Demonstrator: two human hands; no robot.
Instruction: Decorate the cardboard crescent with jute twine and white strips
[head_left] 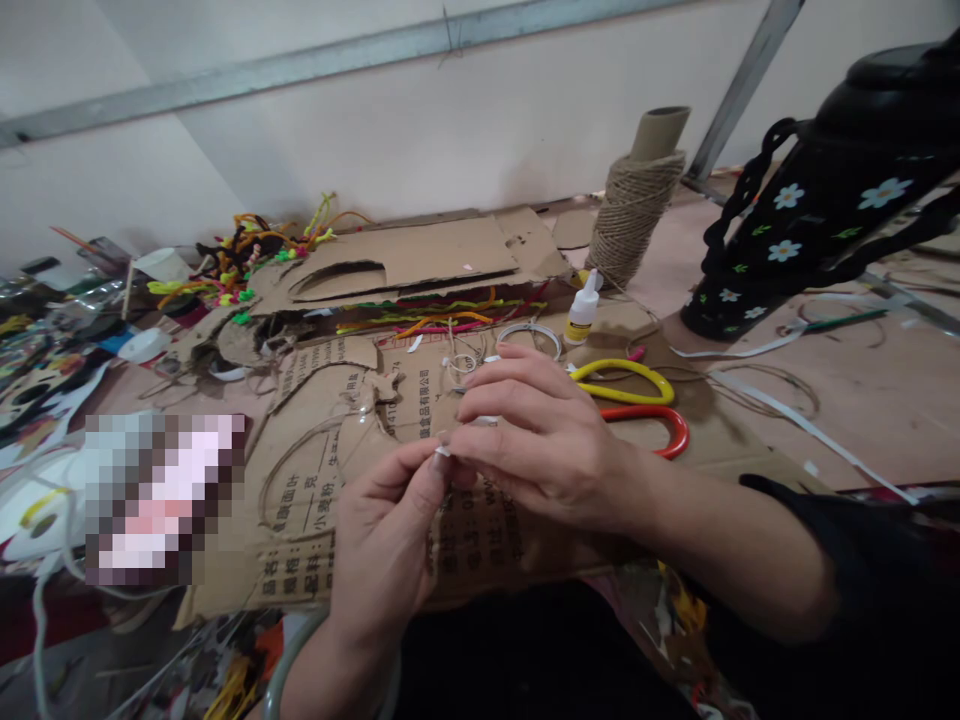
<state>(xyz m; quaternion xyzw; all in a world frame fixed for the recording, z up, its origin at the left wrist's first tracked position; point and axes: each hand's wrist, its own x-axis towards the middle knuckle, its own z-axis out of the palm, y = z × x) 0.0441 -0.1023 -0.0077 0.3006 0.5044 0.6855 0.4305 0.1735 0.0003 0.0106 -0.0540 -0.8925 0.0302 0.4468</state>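
My left hand [390, 530] is closed in a pinch, with a small white piece [442, 452] showing at the tips of thumb and forefinger. Against that same piece, the fingertips of my right hand [540, 440] are pressed together; its other fingers curve above. Whether the piece is paper, tape or thread is too small to tell. Beneath my right hand lie scissors with one yellow handle [626, 380] and one red handle [664, 430], their blades mostly hidden. Just beyond the fingers are a small white ring [463, 363], a larger white ring [531, 338] and a glue bottle [583, 310].
Printed cardboard [300, 560] covers the work surface, with cut cardboard [442, 245] stacked behind. A twine spool [637, 210] and a black flowered bottle [810, 200] stand at right. Colourful pipe cleaners [262, 240] heap at back left. A blurred-out pink object [172, 500] lies left.
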